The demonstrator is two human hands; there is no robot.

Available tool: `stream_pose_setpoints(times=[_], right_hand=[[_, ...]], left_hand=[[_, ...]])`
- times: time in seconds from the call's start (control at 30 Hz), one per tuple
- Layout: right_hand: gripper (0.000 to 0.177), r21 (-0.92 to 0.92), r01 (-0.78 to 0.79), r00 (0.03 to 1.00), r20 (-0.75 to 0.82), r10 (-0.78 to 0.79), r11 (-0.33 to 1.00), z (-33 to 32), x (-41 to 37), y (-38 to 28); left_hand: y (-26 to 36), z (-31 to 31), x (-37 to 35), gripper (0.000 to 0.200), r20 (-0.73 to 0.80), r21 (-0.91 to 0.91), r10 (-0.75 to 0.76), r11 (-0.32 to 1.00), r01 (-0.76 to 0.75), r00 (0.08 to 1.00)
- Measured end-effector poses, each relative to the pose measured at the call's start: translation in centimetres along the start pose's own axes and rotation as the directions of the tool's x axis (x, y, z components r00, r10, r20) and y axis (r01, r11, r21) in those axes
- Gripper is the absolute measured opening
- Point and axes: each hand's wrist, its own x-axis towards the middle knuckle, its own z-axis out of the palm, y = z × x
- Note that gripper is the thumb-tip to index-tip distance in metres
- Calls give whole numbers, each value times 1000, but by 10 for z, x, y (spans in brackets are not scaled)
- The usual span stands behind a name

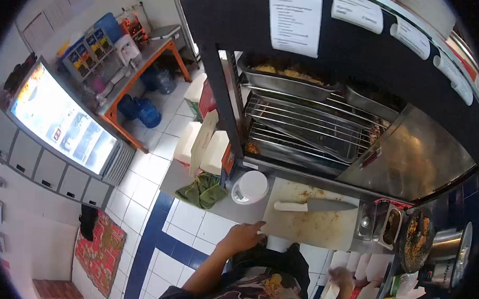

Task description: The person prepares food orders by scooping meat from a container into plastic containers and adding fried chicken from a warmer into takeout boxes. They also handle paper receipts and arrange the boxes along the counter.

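My left hand (242,237) is at the counter's front edge, with a finger stretched toward the cutting board (284,229). Nothing shows in it. A large knife (329,205) with a white handle lies flat on the board among brown crumbs, and no hand touches it. Left of the board stands a white kitchen scale (251,187). Lower right, my right hand (342,279) is blurred beside folded paper boxes (365,297); its fingers do not show clearly, nor whether it touches a box.
Above the counter, a metal rack (307,115) holds food trays (293,84). A green cloth (203,191) and open boxes (214,152) lie left of the scale. Small metal containers (365,220), a stone mortar (417,240) and a large pot (452,255) stand at right.
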Motion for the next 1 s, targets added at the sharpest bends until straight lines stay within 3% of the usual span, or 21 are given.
stream_pose_setpoints(times=[0.03, 0.07, 0.1, 0.13, 0.17, 0.2, 0.23, 0.3, 0.37, 0.4, 0.47, 0.5, 0.57, 0.6, 0.63, 0.7, 0.73, 0.8, 0.87, 0.93, 1.0], right_hand=[[56, -30, -6, 998, 62, 8, 1000, -37, 7, -24], [49, -192, 209, 975, -30, -219, 959, -32, 37, -7], [45, -58, 372, 907, -190, -376, 926, -63, 29, -31], [42, 41, 543, 790, -364, -493, 839, -108, 6, -73], [38, 33, 514, 794, -397, -461, 857, -162, -22, -125], [37, 36, 481, 802, -422, -423, 876, -214, -54, -181], [36, 386, 313, 940, -255, -225, 868, -256, -83, -229], [35, 107, 562, 745, -496, -446, 820, -276, -85, -246], [33, -96, 798, 454, -555, -697, 595, -296, -77, -259], [33, -79, 787, 466, -574, -674, 612, -290, -83, -255], [19, -267, 747, 425, -512, -746, 609, -286, -86, -262], [19, -262, 768, 416, -489, -766, 584, -275, -80, -264], [28, 121, 815, 557, -435, -708, 567, -241, -68, -241], [31, 168, 782, 618, -337, -710, 600, -225, -62, -218], [31, 196, 729, 671, -395, -628, 656, -203, -56, -198], [38, 60, 541, 811, -303, -501, 839, -159, -58, -156], [38, 113, 463, 847, -347, -402, 879, -148, -72, -142], [40, 478, 465, 884, -290, -366, 745, -135, -94, -126], [45, 526, 429, 895, -357, -268, 734, -128, -114, -112], [49, 565, 397, 901, -390, -189, 723, -132, -134, -105], [47, 565, 380, 897, -418, -143, 733, -125, -137, -90]], left_hand=[[2, -3, 1, 49, 31, 73, -18, 997, 15, 999], [2, -7, 4, 47, 38, 26, 13, 1000, -14, 999], [2, -8, 9, 45, 36, -15, 55, 998, -54, 998], [-5, -6, 17, 38, -83, -172, 239, 953, -250, 967], [8, -30, 19, 33, -33, -329, 226, 917, -224, 974], [17, -43, 24, 31, -140, -474, 195, 848, -239, 971], [24, -53, 28, 29, -225, -608, 145, 752, -255, 964], [24, -76, 49, 16, -437, -660, 110, 635, -401, 893], [45, -111, 52, 16, -542, -762, 23, 408, -503, 840], [53, -120, 50, 16, -523, -766, 47, 412, -493, 851], [53, -132, 38, 15, -554, -760, -29, 426, -491, 832], [43, -127, 32, 15, -560, -760, -65, 437, -482, 826], [26, -102, 37, 19, -461, -719, -67, 613, -328, 885], [17, -82, 37, 23, -436, -727, -64, 613, -310, 897], [1, -55, 39, 23, -380, -748, -66, 609, -265, 923], [6, -18, 35, 22, -188, -852, -105, 512, -109, 976], [7, 2, 37, 22, -52, -855, -115, 518, 16, 992], [22, 32, 35, 23, 97, -822, 40, 566, 57, 995], [41, 46, 40, 24, 208, -795, 137, 601, 86, 969], [59, 51, 42, 32, 353, -679, 232, 730, 77, 907], [76, 53, 49, 35, 311, -716, 346, 698, -22, 885]])
